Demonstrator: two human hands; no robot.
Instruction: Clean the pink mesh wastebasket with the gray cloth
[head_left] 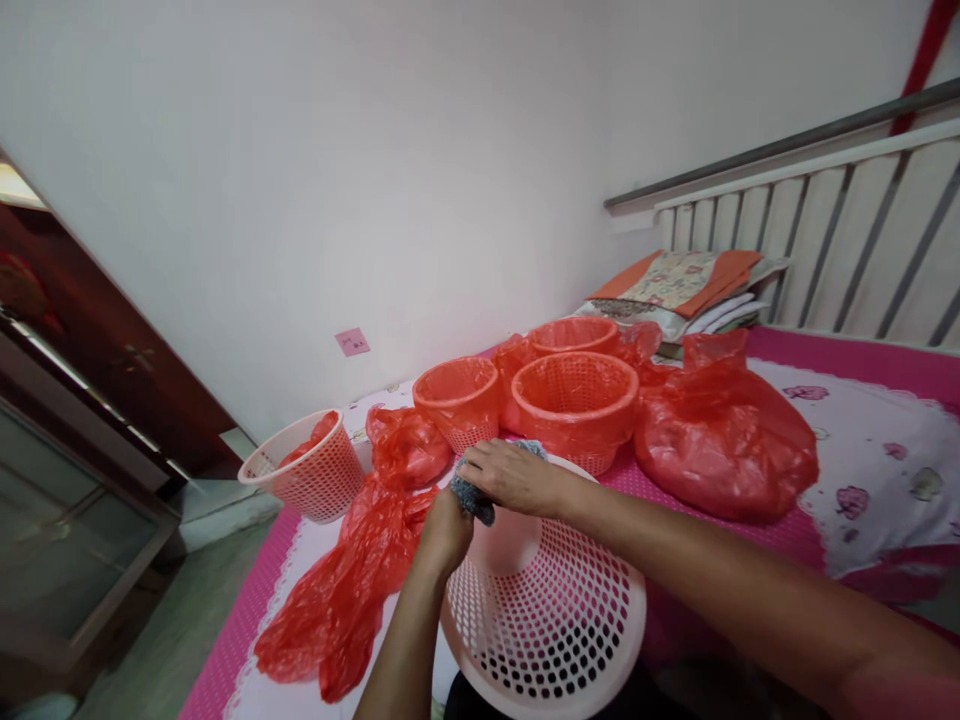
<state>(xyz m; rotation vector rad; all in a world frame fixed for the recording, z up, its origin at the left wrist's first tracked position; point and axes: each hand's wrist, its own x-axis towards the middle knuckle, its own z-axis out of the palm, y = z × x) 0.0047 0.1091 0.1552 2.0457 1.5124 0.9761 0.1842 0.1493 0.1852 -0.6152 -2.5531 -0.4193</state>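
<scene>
A pale pink perforated plastic basket (555, 620) leans tilted in front of me, one wide rim towards my lap. My left hand (450, 530) is closed at its far left edge, with most of its fingers hidden. Bent over a grey cloth (472, 495), my right hand (517, 475) presses it against the basket's far edge. Part of the cloth sticks out between both hands and more shows beyond the right knuckles. Crumpled red plastic bags (337, 610) lie left of my left forearm.
Behind stand red-lined baskets (576, 400), with a full red bag (727, 440) to their right. A pink basket (319, 480) holding some red plastic tilts at the left. Folded bedding (675, 285) is stacked by the radiator (825, 230). A pink-and-white bedspread (870, 440) lies underneath.
</scene>
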